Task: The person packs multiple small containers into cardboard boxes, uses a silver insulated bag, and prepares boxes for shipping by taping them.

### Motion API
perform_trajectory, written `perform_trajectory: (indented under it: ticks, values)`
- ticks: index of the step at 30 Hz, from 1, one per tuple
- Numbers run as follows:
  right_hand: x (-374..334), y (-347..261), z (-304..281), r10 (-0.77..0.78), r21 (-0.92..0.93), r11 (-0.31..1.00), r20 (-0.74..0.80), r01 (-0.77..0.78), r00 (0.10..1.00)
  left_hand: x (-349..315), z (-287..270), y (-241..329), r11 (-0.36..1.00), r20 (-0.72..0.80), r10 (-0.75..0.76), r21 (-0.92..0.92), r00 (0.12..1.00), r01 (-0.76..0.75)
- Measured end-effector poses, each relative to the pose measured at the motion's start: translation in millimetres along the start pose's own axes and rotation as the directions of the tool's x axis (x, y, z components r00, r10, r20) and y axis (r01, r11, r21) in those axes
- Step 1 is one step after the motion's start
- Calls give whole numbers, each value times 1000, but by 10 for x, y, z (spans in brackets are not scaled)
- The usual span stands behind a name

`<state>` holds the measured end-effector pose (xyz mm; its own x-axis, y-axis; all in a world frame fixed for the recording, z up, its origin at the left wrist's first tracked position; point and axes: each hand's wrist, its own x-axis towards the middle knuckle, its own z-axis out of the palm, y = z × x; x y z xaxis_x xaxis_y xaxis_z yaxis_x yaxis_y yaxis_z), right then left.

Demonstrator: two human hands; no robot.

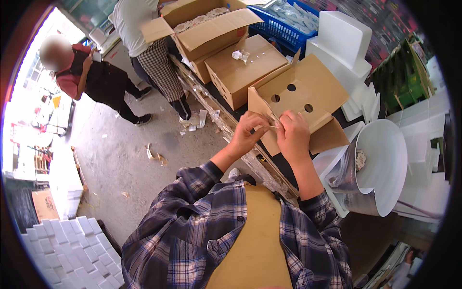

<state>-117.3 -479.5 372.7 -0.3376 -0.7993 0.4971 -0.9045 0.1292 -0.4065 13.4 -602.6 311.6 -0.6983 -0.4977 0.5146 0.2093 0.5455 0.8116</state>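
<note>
An open brown cardboard box with several round holes stands on the table just beyond my hands, its flaps raised. My left hand is at the box's near left corner, fingers bent in a pinch. Close beside it, my right hand is closed too, its thumb and fingers at the box's near edge. Between them runs a thin tan strip, perhaps tape or a torn piece of cardboard. What lies under the right fingers is partly hidden.
A taped cardboard box and a filled open carton line the table, with a blue basket behind. White foam blocks and a foil-like roll stand at right. Two people stand left; scraps litter the floor.
</note>
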Motion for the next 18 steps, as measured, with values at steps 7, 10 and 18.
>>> perform_trajectory:
  ticks: [7,10,18]
  values:
    - [27,176,-121,110,46,993,62,-113,992,-928,-390,-673,908,182,-152,413,971,64]
    - [166,308,-301,143,37,989,24,-144,989,-2544,-1227,-1236,634,174,-564,718,807,287]
    - [460,-78,-945,-19,329,937,-283,116,959,-3216,-2970,-896,712,-678,-692,-698,247,79]
